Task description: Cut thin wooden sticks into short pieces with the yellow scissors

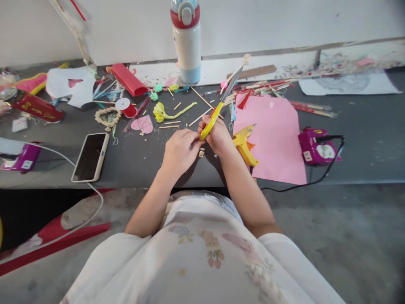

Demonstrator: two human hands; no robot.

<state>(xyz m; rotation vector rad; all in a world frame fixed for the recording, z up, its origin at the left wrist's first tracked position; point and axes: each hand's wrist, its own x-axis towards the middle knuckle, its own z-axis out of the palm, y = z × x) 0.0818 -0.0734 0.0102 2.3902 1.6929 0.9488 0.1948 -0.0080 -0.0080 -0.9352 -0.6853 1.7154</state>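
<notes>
At frame centre, the right hand (218, 136) grips yellow scissors (211, 120), blades angled toward the upper right, while the left hand (180, 150), just left of them, pinches a small stick (193, 145) at the handle end.

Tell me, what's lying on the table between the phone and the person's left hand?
Nothing much: in the head view, the dark table between the phone and the left hand is bare apart from tiny scraps. The pink kite-shaped cutout lies farther back.
</notes>
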